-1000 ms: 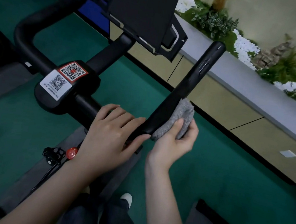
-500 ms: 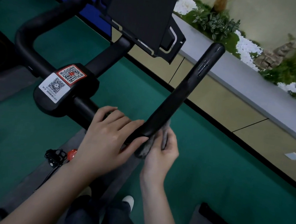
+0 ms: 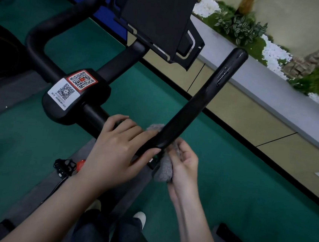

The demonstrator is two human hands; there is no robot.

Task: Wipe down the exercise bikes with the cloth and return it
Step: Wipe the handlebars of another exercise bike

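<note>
The black handlebar [image 3: 200, 97] of an exercise bike runs from the lower middle up to the right, its tip glossy with wet streaks. My left hand [image 3: 118, 152] lies over the bend of the bar, fingers on top and thumb at its near side. My right hand [image 3: 183, 166] holds a grey cloth [image 3: 164, 170] bunched under the bar's lower end. A small part of the cloth shows above the bar beside my left fingertips. The centre clamp [image 3: 74, 96] carries two QR-code stickers. A black screen [image 3: 157, 16] stands above it.
A grey ledge [image 3: 276, 91] with plants and white pebbles runs along the right, above beige panels. Green flooring surrounds the bike. The bike's grey base, a pedal [image 3: 64, 167] and a red knob [image 3: 81, 164] lie below my left arm. My shoes and dark trousers show at the bottom.
My right hand has slid the cloth down the bar from its right side to under its lower end. My left hand has stayed on the bend.
</note>
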